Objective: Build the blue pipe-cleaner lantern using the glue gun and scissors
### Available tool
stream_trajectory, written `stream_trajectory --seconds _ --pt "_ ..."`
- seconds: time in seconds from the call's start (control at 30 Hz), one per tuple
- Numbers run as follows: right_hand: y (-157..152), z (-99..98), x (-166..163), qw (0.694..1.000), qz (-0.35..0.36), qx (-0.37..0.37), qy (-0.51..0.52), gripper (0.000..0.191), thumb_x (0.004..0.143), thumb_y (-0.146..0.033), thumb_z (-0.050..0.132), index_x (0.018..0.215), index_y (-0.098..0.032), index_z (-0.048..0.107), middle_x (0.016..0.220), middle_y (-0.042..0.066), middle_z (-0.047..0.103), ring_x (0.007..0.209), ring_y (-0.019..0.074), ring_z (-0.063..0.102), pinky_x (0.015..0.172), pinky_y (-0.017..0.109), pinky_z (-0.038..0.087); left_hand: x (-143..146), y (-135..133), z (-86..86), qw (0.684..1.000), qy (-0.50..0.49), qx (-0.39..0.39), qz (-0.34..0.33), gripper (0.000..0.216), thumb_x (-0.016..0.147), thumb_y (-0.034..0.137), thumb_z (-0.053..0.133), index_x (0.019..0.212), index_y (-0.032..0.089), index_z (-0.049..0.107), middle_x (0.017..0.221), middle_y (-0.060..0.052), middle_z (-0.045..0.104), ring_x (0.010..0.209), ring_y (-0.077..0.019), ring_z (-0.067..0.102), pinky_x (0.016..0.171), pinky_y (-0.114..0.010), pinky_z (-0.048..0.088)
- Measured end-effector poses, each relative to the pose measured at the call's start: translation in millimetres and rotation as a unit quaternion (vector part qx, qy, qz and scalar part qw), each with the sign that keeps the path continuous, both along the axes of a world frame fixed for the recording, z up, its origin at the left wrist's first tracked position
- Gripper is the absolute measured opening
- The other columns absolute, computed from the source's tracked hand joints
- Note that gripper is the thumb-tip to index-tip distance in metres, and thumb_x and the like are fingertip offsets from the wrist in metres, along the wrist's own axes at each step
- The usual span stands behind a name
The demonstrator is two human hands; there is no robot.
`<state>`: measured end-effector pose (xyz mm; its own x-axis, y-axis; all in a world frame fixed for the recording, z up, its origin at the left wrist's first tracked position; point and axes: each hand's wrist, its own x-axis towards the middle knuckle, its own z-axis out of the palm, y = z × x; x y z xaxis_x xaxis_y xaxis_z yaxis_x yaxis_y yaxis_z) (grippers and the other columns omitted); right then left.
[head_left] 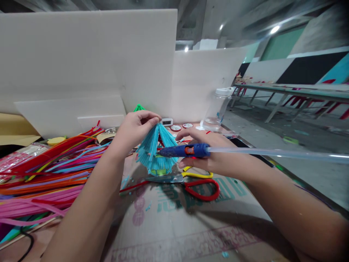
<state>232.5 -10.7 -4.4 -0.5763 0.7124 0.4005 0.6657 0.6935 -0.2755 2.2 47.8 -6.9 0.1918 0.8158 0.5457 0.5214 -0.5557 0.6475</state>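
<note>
Fuzzy turquoise pipe-cleaner bundle (156, 151), glossy plastic glue gun (185, 150) (clear stick), matt cardboard (174, 222).

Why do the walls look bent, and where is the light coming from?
Head view: a wide lens bows the white boards and stretches the glue stick at the edge; ceiling lamps flare overhead; the right hand with the glue gun casts a soft shadow across the cardboard; the far tables look hazy.

The one camera sits on my head, looking forward and down, close over my fingers (148, 118) and the desk (174, 218) beneath them.
</note>
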Motion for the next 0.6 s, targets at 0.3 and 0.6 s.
stream_trajectory --seconds 0.3,0.6 --pt "1.9 -1.1 0.3 1.000 -0.010 -0.004 0.004 0.049 0.074 -0.049 0.070 0.115 -0.027 0.055 0.105 0.003 0.069 0.085 0.0203 0.065 0.065 0.027 0.044 -0.5 -0.1 -0.4 1.000 -0.007 0.002 -0.006 0.029 0.082 0.040 0.058 0.093 0.017 0.072 0.085 -0.006 0.072 0.075 -0.0174 0.063 0.064 -0.026 0.047" --pt "-0.5 3.0 1.0 0.999 -0.018 -0.011 0.024 0.041 0.079 -0.046 0.067 0.114 -0.030 0.053 0.105 -0.001 0.069 0.084 0.0194 0.066 0.066 0.026 0.044 -1.5 -3.7 1.8 1.000 -0.008 -0.014 -0.018 0.028 0.084 0.039 0.056 0.096 0.018 0.071 0.087 -0.003 0.071 0.077 -0.0161 0.064 0.064 -0.023 0.047"
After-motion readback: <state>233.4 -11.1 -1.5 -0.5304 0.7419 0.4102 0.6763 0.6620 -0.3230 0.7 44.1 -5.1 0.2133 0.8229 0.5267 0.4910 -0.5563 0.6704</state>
